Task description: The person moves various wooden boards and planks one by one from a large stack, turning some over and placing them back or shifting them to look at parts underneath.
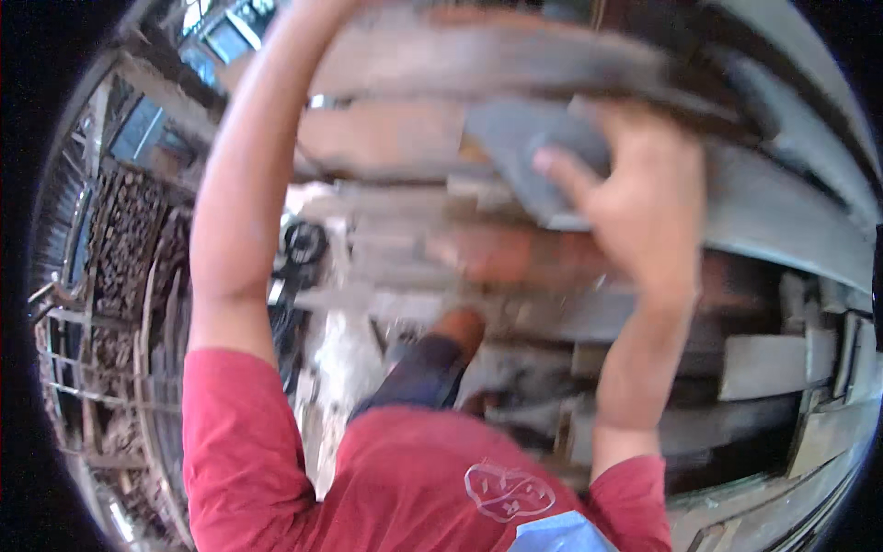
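My right hand [646, 189] is closed on a flat grey piece [524, 152], with the thumb pressed on its upper face. Motion blur hides what kind of piece it is; a pale edge runs along its near side, and a bit of yellow-brown shows by its left end. Beneath it lie long wooden planks [382, 138], running left to right. My left arm [241, 207] reaches forward past the top edge of the picture, so its hand is out of view.
Boards and offcuts [768, 366] stand stacked at the right. At the far left is a rack of piled wood [124, 235]. A round black object [305, 241] lies beyond the planks' left side. My bent leg [418, 368] is close to the planks.
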Demonstrator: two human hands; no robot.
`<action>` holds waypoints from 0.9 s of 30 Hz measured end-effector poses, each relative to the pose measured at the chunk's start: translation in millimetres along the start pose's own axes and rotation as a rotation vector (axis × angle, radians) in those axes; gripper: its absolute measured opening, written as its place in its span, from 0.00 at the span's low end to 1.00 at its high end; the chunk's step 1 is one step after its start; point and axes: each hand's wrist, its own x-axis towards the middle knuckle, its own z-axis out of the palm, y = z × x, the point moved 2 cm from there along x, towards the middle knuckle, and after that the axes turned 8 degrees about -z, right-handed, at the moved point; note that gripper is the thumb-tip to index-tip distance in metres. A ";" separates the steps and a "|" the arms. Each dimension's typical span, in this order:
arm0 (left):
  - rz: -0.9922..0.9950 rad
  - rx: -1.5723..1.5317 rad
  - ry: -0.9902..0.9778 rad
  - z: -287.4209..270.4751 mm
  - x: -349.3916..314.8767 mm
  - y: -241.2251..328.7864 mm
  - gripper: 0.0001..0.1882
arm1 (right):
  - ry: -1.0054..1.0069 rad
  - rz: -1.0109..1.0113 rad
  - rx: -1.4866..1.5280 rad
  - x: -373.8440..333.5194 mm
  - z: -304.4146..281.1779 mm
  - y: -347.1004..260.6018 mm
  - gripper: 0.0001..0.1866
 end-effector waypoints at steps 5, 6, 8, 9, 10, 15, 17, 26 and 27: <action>-0.220 -0.046 -0.202 -45.5 -10.5 9.7 0.28 | -0.073 0.019 -0.007 6.4 -15.9 -29.4 0.34; -0.265 -0.043 -0.276 -54.0 -8.9 9.2 0.29 | -0.044 0.017 0.010 10.0 -17.9 -34.9 0.34; -0.281 -0.156 -0.269 -48.6 -5.7 7.2 0.33 | -0.039 0.045 0.015 12.6 -18.8 -33.3 0.35; -0.182 -0.278 -0.192 -50.3 1.5 4.2 0.34 | -0.038 0.054 0.023 14.4 -20.0 -30.4 0.35; -0.073 -0.430 -0.107 -46.3 7.8 3.8 0.35 | -0.050 0.079 0.005 11.5 -25.7 -23.4 0.36; -0.323 -1.221 -0.273 2.0 -35.4 -69.3 0.39 | -0.197 0.131 0.021 16.6 -13.9 -23.5 0.38; -0.223 -1.256 -0.165 20.2 -56.3 -70.8 0.45 | -0.219 0.161 0.007 23.4 -2.9 -32.4 0.39; -0.282 -1.316 0.284 88.1 -52.3 -49.2 0.48 | -0.189 0.308 -0.092 22.1 -14.0 -34.3 0.40; -0.253 -1.309 0.350 91.9 -50.1 -43.7 0.46 | -0.200 0.313 -0.101 21.1 -14.5 -32.4 0.41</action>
